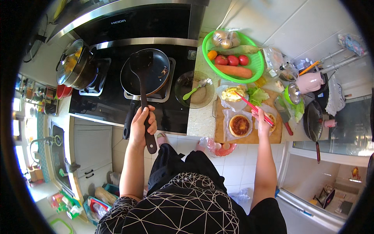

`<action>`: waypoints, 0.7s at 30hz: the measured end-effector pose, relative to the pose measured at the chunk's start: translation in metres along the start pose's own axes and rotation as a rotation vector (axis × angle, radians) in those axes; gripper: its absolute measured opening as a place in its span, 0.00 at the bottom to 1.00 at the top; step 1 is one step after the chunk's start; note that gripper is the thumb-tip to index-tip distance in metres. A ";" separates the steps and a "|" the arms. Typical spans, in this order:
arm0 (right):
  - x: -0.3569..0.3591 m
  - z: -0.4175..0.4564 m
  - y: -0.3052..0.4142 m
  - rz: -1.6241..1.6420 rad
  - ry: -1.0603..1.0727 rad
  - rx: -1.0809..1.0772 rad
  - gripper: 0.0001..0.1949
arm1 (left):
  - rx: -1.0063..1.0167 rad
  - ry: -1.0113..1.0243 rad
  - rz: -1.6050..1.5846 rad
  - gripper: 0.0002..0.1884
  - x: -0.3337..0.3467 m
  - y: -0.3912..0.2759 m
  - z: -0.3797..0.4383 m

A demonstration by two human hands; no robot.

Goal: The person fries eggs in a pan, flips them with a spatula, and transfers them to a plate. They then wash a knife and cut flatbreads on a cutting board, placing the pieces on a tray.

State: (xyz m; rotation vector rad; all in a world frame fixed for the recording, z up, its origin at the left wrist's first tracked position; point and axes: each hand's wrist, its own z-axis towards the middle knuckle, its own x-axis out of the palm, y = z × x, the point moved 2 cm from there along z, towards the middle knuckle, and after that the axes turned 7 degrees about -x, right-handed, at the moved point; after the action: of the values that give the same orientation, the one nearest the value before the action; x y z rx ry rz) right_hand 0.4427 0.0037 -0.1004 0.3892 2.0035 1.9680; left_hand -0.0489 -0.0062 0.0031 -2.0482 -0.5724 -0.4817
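Note:
My left hand [142,125] grips the handle of a black ladle or turner [142,79], whose head is over the frying pan [157,67] on the stove. Dark bits lie in the pan. Red chopsticks [251,106] are held in my right hand [262,119], their tips at the fried egg [232,94] on paper at the wooden cutting board's back left. Nearer me on the board [220,136], a browned round bread [239,125] rests on paper. Another round bread [272,122] is partly hidden behind my right hand. Lettuce [257,96] lies beside the egg.
A glass plate [181,96] with a green-handled spoon [194,90] straddles the stove edge. Behind the board stands a green basket [210,68] of vegetables. A cleaver [282,111] lies at the board's right, near another pan [313,121]. A lidded pot [84,73] is at the stove's left.

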 end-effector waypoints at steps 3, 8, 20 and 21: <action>-0.016 0.015 -0.010 -0.017 0.074 -0.003 0.20 | 0.039 -0.069 0.001 0.12 0.018 0.018 -0.007; -0.034 0.026 -0.017 -0.049 0.157 0.011 0.20 | 0.079 -0.101 -0.025 0.12 0.044 0.042 -0.023; -0.040 0.003 0.018 -0.220 -0.063 -0.117 0.17 | 0.134 -0.150 -0.028 0.11 0.054 0.047 -0.048; -0.032 -0.003 0.020 -0.249 -0.039 -0.184 0.16 | 0.133 -0.162 -0.036 0.11 0.051 0.045 -0.048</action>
State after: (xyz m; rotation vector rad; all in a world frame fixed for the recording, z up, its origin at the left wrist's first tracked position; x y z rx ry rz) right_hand 0.4702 -0.0112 -0.0800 0.1263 1.7345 1.9488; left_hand 0.0130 -0.0577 0.0244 -1.9633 -0.7200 -0.2916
